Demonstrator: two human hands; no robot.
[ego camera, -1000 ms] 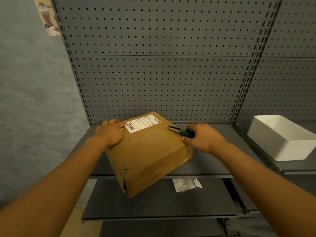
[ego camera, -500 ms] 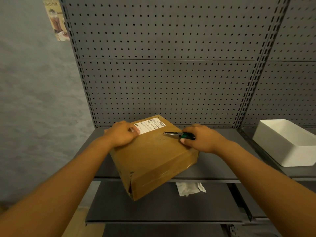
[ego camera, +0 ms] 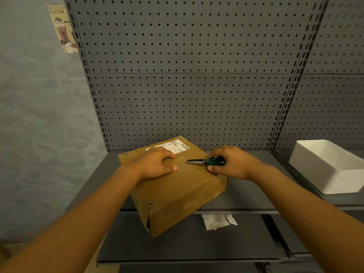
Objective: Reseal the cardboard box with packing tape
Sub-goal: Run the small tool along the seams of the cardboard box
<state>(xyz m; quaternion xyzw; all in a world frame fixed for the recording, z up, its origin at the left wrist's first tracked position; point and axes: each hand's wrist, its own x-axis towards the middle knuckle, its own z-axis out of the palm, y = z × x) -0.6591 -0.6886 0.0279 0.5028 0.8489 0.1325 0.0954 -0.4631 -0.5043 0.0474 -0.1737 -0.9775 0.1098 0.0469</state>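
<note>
The left hand (ego camera: 157,164) has slid from the far corner onto the top of the cardboard box (ego camera: 177,186), fingers spread and pressing it flat. The right hand (ego camera: 234,164) curls round green-handled pliers (ego camera: 206,161), whose tip has crept further in over the lid. The box sits on the grey shelf (ego camera: 246,198), one corner overhanging. No tape roll in sight, so resealing looks some way off.
</note>
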